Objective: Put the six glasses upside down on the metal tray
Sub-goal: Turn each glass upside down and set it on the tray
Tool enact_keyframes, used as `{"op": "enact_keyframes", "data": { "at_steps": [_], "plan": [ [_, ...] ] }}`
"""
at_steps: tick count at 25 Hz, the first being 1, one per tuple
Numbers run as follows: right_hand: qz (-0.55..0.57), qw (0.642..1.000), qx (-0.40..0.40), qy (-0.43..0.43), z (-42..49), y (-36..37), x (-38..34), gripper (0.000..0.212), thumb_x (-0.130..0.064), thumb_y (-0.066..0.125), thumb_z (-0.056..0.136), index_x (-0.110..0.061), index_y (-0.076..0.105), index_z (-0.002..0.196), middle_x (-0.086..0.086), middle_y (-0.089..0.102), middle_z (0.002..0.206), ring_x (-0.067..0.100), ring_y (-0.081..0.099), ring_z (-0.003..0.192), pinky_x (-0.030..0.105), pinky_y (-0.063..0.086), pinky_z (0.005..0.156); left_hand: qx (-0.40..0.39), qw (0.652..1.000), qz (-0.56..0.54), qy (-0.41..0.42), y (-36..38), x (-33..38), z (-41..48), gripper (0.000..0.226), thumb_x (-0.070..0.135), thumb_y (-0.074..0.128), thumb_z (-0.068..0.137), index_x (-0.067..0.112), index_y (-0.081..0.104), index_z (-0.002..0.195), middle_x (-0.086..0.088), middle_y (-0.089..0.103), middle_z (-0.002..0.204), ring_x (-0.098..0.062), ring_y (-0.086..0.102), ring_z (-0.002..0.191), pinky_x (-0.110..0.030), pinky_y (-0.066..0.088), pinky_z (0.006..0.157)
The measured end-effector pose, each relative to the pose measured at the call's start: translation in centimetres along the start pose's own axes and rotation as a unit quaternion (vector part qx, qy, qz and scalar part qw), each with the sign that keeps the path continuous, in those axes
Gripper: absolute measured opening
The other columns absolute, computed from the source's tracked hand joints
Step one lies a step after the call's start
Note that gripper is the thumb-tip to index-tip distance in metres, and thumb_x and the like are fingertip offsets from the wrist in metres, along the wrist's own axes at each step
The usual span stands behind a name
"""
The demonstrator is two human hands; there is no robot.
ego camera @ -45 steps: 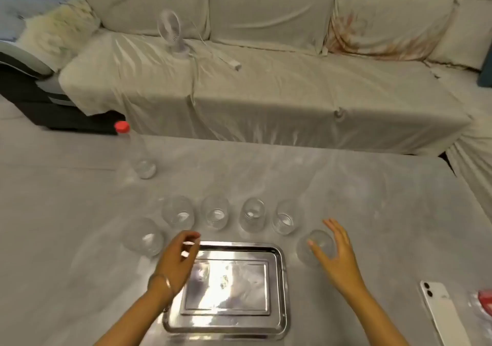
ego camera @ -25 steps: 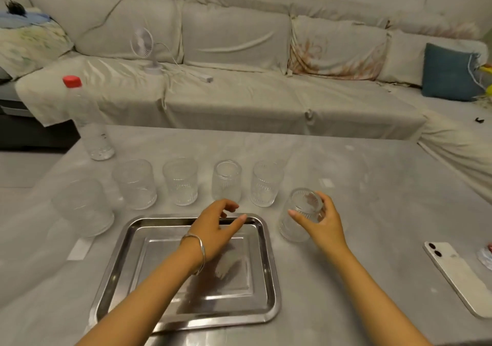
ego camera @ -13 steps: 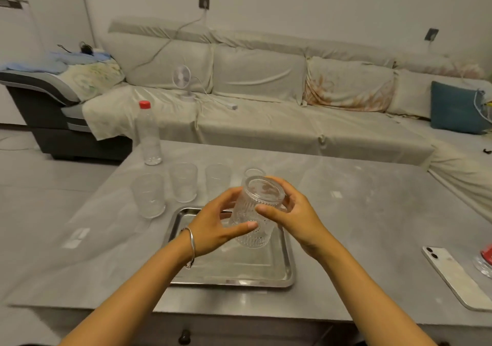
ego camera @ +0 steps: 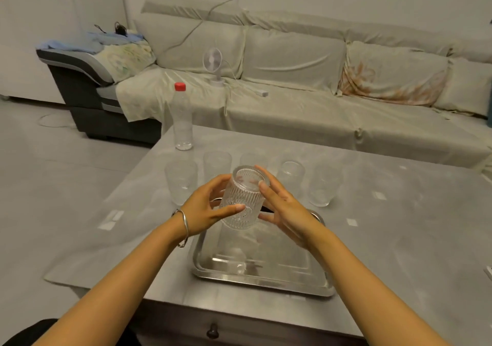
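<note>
Holding 1 ribbed glass point(ego camera: 243, 199) tilted above the metal tray point(ego camera: 262, 273), you grip it with your left hand point(ego camera: 206, 210) and right hand point(ego camera: 283, 210), 5 glasses point(ego camera: 323, 186) behind the tray.

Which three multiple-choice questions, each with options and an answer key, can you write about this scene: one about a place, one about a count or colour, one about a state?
1. Where is the plastic bottle?
A. on the tray
B. on the table's far left corner
C. on the sofa

2. How many glasses stand on the table?
A. three
B. five
C. six

3. The ribbed glass is
A. held between both hands, above the tray
B. standing on the tray
C. lying on the table

Answers:
1 B, it stands behind the row of glasses.
2 B, five stand in a row.
3 A, the left hand and right hand hold it.
</note>
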State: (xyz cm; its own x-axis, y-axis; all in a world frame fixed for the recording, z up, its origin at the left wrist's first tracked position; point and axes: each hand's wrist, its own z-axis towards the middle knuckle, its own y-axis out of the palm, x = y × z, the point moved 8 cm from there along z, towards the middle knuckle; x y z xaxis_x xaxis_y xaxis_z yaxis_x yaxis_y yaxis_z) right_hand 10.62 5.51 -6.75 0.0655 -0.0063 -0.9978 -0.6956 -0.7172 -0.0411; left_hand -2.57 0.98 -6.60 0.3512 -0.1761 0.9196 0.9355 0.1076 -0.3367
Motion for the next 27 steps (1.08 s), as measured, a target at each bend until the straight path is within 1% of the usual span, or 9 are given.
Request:
{"op": "enact_keyframes", "data": {
  "at_steps": [3,6,10,12,15,16,19,22,27],
  "plan": [
    [0.007,1.0,0.012,-0.005,3.2,0.5,1.5,0.059,-0.055,0.058,0.078,-0.05,0.04,0.134,-0.009,0.047,0.145,0.014,0.046,0.132,0.043,0.04,0.107,0.014,1.0,-0.015,-0.021,-1.4,-2.9,1.6,0.058,0.047,0.066,0.067,0.03,0.05,0.121,0.011,0.061,0.118,-0.005,0.058,0.109,-0.017,0.05,0.087],
    [0.009,1.0,0.018,0.001,5.7,0.8,3.3,0.064,-0.052,0.058,0.079,-0.044,0.037,0.139,-0.007,0.047,0.145,0.016,0.047,0.132,0.036,0.044,0.103,0.013,0.999,-0.004,-0.041,-2.4,-5.6,2.8,0.056,0.052,0.063,0.066,0.035,0.051,0.118,0.014,0.06,0.114,-0.003,0.057,0.105,-0.013,0.049,0.078],
    [0.001,1.0,0.015,0.016,7.1,0.9,6.0,0.067,-0.053,0.056,0.08,-0.043,0.033,0.142,-0.005,0.04,0.15,0.016,0.041,0.136,0.04,0.039,0.109,0.014,0.998,-0.022,-0.063,-2.2,-9.2,3.3,0.057,0.051,0.065,0.064,0.04,0.05,0.118,0.014,0.058,0.116,0.0,0.053,0.107,-0.009,0.046,0.076],
    [-0.004,1.0,0.01,0.02,7.5,1.0,6.9,0.066,-0.052,0.056,0.08,-0.045,0.033,0.142,-0.007,0.04,0.15,0.014,0.041,0.135,0.035,0.043,0.106,0.021,0.997,-0.034,-0.067,-2.0,-10.3,3.2,0.057,0.047,0.067,0.064,0.04,0.05,0.117,0.015,0.059,0.116,0.001,0.052,0.108,-0.006,0.046,0.077],
    [-0.004,1.0,0.007,0.021,7.6,1.3,7.1,0.06,-0.051,0.056,0.08,-0.05,0.036,0.136,-0.015,0.044,0.142,0.005,0.047,0.126,0.018,0.05,0.09,0.027,0.997,-0.043,-0.065,-1.8,-11.0,3.1,0.06,0.044,0.068,0.066,0.037,0.048,0.122,0.009,0.059,0.121,-0.002,0.053,0.112,-0.009,0.046,0.083],
    [-0.004,1.0,0.009,0.019,7.7,1.4,7.1,0.059,-0.051,0.056,0.079,-0.051,0.036,0.135,-0.015,0.044,0.142,0.005,0.047,0.125,0.017,0.05,0.087,0.027,0.996,-0.047,-0.065,-1.8,-11.1,3.0,0.06,0.045,0.068,0.065,0.038,0.048,0.122,0.01,0.059,0.121,-0.002,0.053,0.112,-0.009,0.047,0.084],
    [0.006,1.0,0.014,0.017,7.4,1.3,7.3,0.062,-0.051,0.056,0.079,-0.049,0.035,0.137,-0.009,0.04,0.149,0.009,0.044,0.131,0.019,0.05,0.089,0.023,0.997,-0.047,-0.063,-1.7,-11.1,2.8,0.058,0.049,0.068,0.063,0.046,0.048,0.117,0.017,0.058,0.119,0.001,0.052,0.112,-0.007,0.046,0.081],
    [0.024,0.999,0.011,0.021,6.8,1.3,7.7,0.06,-0.046,0.057,0.08,-0.046,0.038,0.137,-0.007,0.045,0.145,0.008,0.049,0.128,0.018,0.05,0.087,0.02,0.997,-0.043,-0.067,-1.3,-11.5,2.5,0.057,0.051,0.069,0.062,0.048,0.049,0.115,0.013,0.06,0.119,-0.004,0.054,0.113,-0.014,0.048,0.086],
    [0.031,0.999,0.01,0.024,6.7,1.3,8.2,0.065,-0.049,0.058,0.078,-0.043,0.037,0.139,-0.004,0.044,0.147,0.013,0.046,0.132,0.027,0.047,0.099,0.015,0.997,-0.036,-0.068,-1.0,-12.1,2.5,0.059,0.054,0.068,0.062,0.046,0.049,0.118,0.011,0.061,0.12,-0.007,0.055,0.115,-0.017,0.047,0.09]
  ]
}}
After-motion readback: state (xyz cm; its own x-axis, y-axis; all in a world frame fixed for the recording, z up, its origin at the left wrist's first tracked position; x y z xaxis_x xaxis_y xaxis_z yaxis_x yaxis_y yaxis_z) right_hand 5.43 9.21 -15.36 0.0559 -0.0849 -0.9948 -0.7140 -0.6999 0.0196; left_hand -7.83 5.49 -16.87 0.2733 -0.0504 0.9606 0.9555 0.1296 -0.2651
